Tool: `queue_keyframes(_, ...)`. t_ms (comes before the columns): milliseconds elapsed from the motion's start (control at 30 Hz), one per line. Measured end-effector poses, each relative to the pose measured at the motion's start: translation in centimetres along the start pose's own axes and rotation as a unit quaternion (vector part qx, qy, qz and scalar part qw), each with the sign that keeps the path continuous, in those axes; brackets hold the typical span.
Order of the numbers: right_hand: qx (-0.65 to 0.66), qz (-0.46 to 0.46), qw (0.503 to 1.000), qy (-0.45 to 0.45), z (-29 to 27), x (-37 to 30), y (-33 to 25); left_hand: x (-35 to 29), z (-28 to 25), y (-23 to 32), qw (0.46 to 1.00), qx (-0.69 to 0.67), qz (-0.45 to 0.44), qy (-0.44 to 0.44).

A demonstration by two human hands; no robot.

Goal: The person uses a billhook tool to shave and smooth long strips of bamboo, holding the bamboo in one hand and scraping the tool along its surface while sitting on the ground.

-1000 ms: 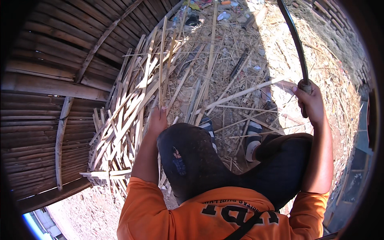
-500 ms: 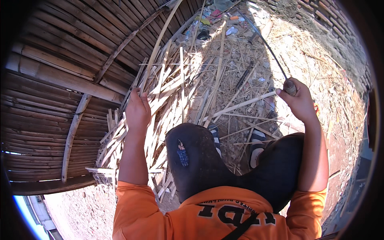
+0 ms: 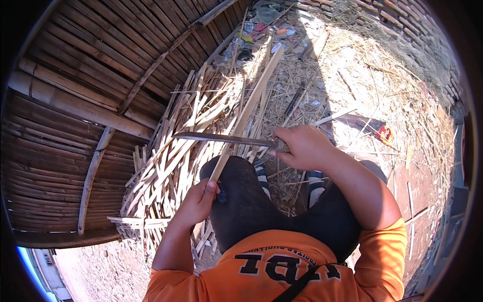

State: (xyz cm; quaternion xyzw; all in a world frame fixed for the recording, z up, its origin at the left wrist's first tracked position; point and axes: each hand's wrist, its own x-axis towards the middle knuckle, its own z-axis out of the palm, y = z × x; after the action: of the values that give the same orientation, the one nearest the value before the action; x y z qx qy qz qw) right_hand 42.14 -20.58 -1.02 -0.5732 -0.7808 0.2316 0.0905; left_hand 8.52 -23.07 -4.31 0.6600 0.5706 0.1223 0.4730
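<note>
A long, flat, pale wooden strip [image 3: 254,99] is gripped near its lower end by the left hand [image 3: 197,205], whose thumb is pressed on it and whose fingers are closed narrowly. From those fingers the strip is slanted upward and to the right.

A long knife with a dark, slim metal blade [image 3: 214,137] is held by the right hand [image 3: 304,146], whose fingers are wrapped around the handle. The blade is pointed leftward from these fingers and is laid across the strip, above the left fingers; whether the two are touching cannot be told.

Beyond and to the left of the left fingers, a loose heap of thin, pale wooden strips [image 3: 153,173] is piled beside a brown wall of bamboo slats [image 3: 45,166]. Below the right fingers, a dark, white-striped sandal [image 3: 316,183] is seen. To their right, a small red-and-yellow packet [image 3: 385,134] is scattered among dry straw [image 3: 359,60].
</note>
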Motion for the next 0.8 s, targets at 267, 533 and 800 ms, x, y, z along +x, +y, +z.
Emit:
queue_keyframes(267, -0.016, -0.028, 0.999, 0.026, 5.5, 2.4, 3.3, -2.7, 2.6, -2.0, 0.986, 0.146, -0.022, 0.075)
queue_keyframes(533, -0.042, 0.034, 0.997, 0.060, 6.9, 3.1, 6.0, -2.2, 1.9, -1.0, 0.975, 0.219, -0.022, 0.009)
queue_keyframes(800, 0.012, -0.072, 0.994, 0.086, 5.8, 1.2, 4.4, -3.1, 1.6, 0.6, 0.980, 0.199, 0.006, -0.019)
